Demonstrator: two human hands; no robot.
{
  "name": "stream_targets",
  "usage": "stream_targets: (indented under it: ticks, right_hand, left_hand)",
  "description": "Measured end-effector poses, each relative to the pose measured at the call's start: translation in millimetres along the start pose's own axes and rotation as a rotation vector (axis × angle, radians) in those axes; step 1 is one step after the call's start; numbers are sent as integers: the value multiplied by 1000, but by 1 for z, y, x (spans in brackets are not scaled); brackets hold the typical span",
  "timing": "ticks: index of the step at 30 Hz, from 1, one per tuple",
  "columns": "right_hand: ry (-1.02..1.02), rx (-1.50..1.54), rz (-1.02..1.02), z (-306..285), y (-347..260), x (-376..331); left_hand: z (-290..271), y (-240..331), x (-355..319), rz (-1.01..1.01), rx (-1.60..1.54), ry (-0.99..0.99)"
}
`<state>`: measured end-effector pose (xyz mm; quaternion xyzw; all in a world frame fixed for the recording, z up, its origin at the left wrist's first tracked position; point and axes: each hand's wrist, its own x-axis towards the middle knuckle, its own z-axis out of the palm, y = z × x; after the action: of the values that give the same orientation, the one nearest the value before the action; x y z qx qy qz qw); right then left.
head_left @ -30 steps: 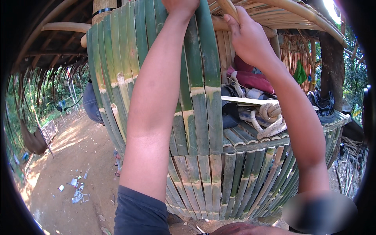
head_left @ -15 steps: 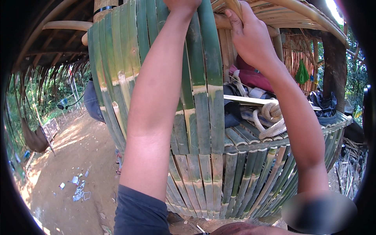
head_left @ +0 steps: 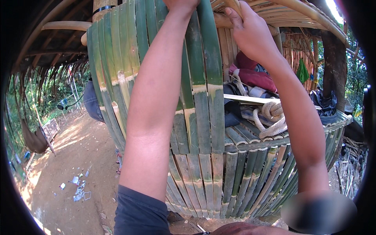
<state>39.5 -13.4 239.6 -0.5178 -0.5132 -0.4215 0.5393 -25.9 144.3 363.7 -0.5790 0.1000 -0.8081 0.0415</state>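
Observation:
Both my arms reach up toward the top of a wall of split green bamboo slats point(head_left: 199, 117). My left hand point(head_left: 182, 4) is at the top of the slats; the picture's upper edge cuts off its fingers, so its grip is hidden. To its right, my right hand point(head_left: 252, 33) is closed around a pale wooden stick point(head_left: 234, 4), thumb along its side. The stick's upper end lies out of view. Behind my right hand runs a bamboo beam point(head_left: 222, 21) of the hut's frame.
On a bamboo slat platform beneath my right arm lie a thick white rope point(head_left: 272, 113), a flat pale strip point(head_left: 243, 98), dark red cloth point(head_left: 256, 77) and a black plastic bag point(head_left: 325, 103). A green bag point(head_left: 302, 71) hangs behind. Litter point(head_left: 80, 190) dots the dirt ground at left.
My right hand and forearm have shifted very slightly, still around the stick. Otherwise, the scene looks the same.

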Motion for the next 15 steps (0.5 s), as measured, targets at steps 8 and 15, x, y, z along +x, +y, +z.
stream_targets:
  ticks: [8,15]
  right_hand:
    - [36,-29,-26,-5,-1,4]
    - [18,-113,-103,5,20,1]
  left_hand:
    - [0,0,-1,5,28,5]
    - [4,-9,3,81,-24,31]
